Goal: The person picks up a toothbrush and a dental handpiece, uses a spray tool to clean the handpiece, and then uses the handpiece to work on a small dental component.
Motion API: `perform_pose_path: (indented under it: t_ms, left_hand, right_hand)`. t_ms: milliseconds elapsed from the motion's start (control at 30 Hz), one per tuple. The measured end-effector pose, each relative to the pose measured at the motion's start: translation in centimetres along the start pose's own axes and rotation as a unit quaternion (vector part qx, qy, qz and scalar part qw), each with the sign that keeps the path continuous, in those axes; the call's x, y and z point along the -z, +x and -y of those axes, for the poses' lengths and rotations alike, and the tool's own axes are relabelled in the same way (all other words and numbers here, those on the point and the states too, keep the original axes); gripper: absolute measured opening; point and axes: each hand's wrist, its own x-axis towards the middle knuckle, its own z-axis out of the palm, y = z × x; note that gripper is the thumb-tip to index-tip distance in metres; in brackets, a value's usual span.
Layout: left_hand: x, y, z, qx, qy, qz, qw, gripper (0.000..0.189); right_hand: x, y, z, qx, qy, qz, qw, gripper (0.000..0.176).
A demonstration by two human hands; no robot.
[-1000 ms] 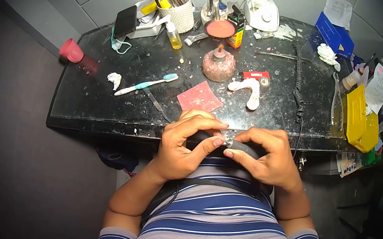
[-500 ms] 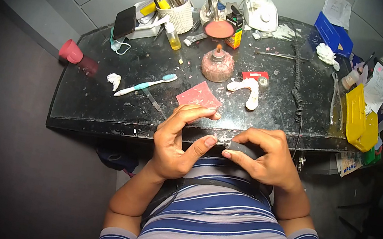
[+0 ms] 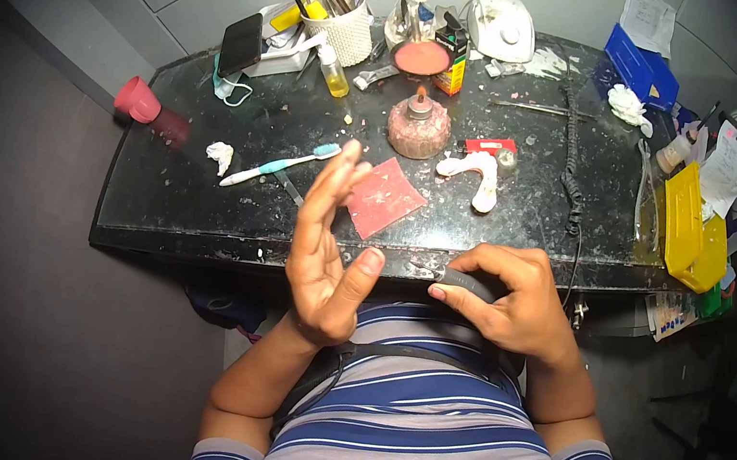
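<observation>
My right hand (image 3: 522,304) grips a dark grey rotary handpiece (image 3: 460,281) between thumb and fingers at the bench's front edge, its thin tip pointing left. To its left, my left hand (image 3: 320,266) is raised with the fingers stretched upward and the thumb apart, holding nothing. Just beyond the left fingers lies a pink wax-like sheet (image 3: 386,202), partly overlapped by them. A toothbrush (image 3: 277,166) with a blue-and-white handle is left of that hand. Farther back is a pale horseshoe-shaped dental piece (image 3: 485,183), close to a small red box (image 3: 491,145).
A lit spirit burner (image 3: 418,129) stands mid-bench, with a pink-filled round dish (image 3: 422,58) behind it. A coiled cord (image 3: 572,157) runs down the right side. Yellow bins (image 3: 686,225) sit at the right edge, a pink cup (image 3: 138,100) at the left.
My left hand has moved left, away from the handpiece, and its fingers have straightened and turned upward, exposing more of the pink sheet. My right hand has stayed nearly still with the handpiece.
</observation>
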Motion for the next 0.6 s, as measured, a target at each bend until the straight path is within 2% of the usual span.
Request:
perform_pose_path:
  t_ms: [67,200,300,367,400,467,533,600]
  left_hand:
    - [0.4,0.0,0.5,-0.013,0.059,-0.029,0.998,0.073]
    - [0.5,-0.2,0.5,-0.008,0.025,-0.039,0.999,0.073]
    - [0.0,-0.3,0.3,-0.031,0.025,-0.015,0.999,0.066]
    - [-0.6,-0.9,-0.6,0.066,-0.006,-0.023,0.998,0.061]
    - [-0.6,-1.0,-0.5,0.066,-0.007,-0.023,0.998,0.061]
    - [-0.6,-1.3,-0.1,0.019,0.043,0.052,0.998,0.06]
    - [-0.5,-1.6,0.4,0.014,0.071,0.094,0.993,0.067]
    - [-0.2,-2.3,0.6,0.078,0.064,0.118,0.988,0.067]
  right_hand:
    - [0.1,0.0,0.0,-0.002,0.0,0.002,1.0,0.022]
    - [0.1,0.0,0.1,-0.007,-0.004,0.007,1.0,0.023]
    - [0.0,0.0,0.1,-0.006,-0.003,0.007,1.0,0.023]
    - [0.0,0.0,0.0,-0.003,-0.004,0.005,1.0,0.022]
    - [0.0,0.0,-0.1,-0.001,-0.006,0.004,1.0,0.022]
    - [0.0,0.1,0.0,0.0,-0.006,0.008,1.0,0.022]
    - [0.0,0.1,0.0,0.001,-0.006,0.012,1.0,0.022]
    - [0.0,0.0,-0.1,-0.007,0.001,0.021,1.0,0.021]
